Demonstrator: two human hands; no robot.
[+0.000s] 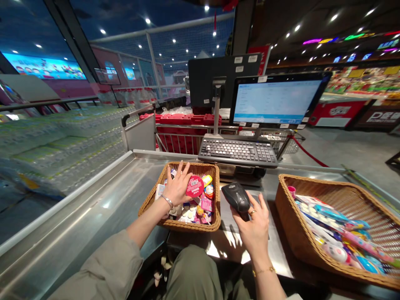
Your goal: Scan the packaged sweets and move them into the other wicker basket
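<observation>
A: How are the fingers (179, 168) of the left hand (176, 188) set?

B: They are spread wide, palm downward, over the small basket (189, 226). A glossy red round pack (194, 186) is covered at its left edge by the hand; whether it is gripped from beneath cannot be told.

A: And the right hand (254, 225)?

B: A scanner (238, 197) of matt black plastic is held in it. Two fingers are extended upward, slightly parted; the handle is largely hidden by the hand. The scanner is positioned above the metal counter (120, 204), between the small basket and the large basket (292, 227).

A: Which materials and shapes are to be noted?

B: Both baskets are woven in brown strands, with braided rims. The small one is filled with mixed small packs; in the large one, slim coloured packs are laid. The counter is smooth and reflective.

A: State the orientation.

B: The scanner's rounded head is directed forward and left, its long axis slanted. On the pack, being circular, no long axis is defined; its barcoded face is turned upward.
</observation>
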